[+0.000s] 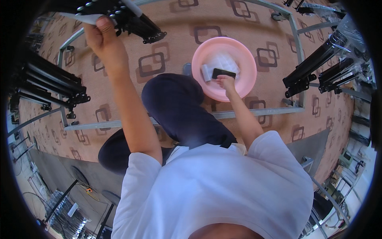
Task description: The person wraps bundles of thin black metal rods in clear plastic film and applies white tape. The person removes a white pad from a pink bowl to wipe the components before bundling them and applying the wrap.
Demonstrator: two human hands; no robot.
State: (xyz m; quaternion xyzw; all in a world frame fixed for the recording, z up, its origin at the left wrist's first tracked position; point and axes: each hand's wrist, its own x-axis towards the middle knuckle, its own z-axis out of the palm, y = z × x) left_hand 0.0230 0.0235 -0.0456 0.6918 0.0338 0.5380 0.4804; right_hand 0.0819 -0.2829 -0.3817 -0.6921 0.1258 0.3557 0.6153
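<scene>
My left hand (104, 38) is raised at the upper left, its thumb and fingers closed on a white strip (83, 18) with a pointed end. Right beside it hangs a bundle of black metal tubes (131, 22) with jointed ends; whether the strip is stuck to them I cannot tell. My right hand (226, 81) reaches into a pink plastic basin (247, 75) and grips the edge of a flat black rectangle (223, 73) that looks like a phone. Under it in the basin lie crumpled clear plastic bags (223, 61) and a small pale roll (205, 73).
A grey metal frame (254, 114) on castors surrounds the basin on the patterned floor (175, 59). More black tube bundles hang at the left (55, 79) and at the right (308, 69), some wrapped in clear film. My bent knee (171, 89) is beside the basin.
</scene>
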